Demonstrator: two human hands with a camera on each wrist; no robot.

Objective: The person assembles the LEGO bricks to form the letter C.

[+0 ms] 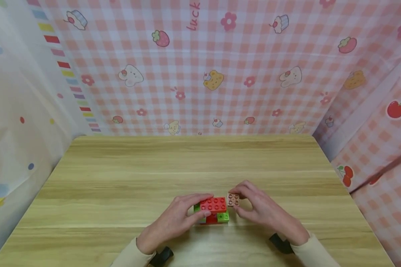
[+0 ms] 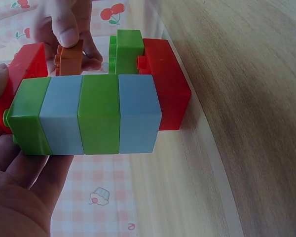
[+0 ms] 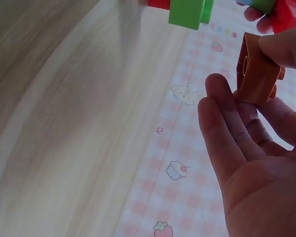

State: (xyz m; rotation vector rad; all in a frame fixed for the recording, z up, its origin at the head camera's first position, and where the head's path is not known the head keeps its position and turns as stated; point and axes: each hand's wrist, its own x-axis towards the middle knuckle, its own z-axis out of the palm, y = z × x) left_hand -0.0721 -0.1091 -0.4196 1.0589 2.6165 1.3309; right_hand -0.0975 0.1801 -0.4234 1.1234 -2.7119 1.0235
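Observation:
My left hand (image 1: 177, 217) holds a toy brick structure, thumb and fingers on its long red top brick (image 1: 214, 204). In the left wrist view, a column of alternating green and light blue bricks (image 2: 139, 113) joins that top brick to a red base brick (image 2: 167, 84). A small green brick (image 2: 129, 52) is on the base's other end, leaving a gap under the top brick. Just right of the structure, my right hand (image 1: 264, 209) pinches an orange-brown brick (image 1: 233, 200) between thumb and fingers. Its studs face up, and its hollow underside partly shows in the right wrist view.
The structure stands on a wood-grain table (image 1: 187, 159), near the front. A pink checked cloth (image 1: 194, 55) hangs behind the table, with more cloth at both sides. Black straps (image 1: 280, 243) are at both wrists.

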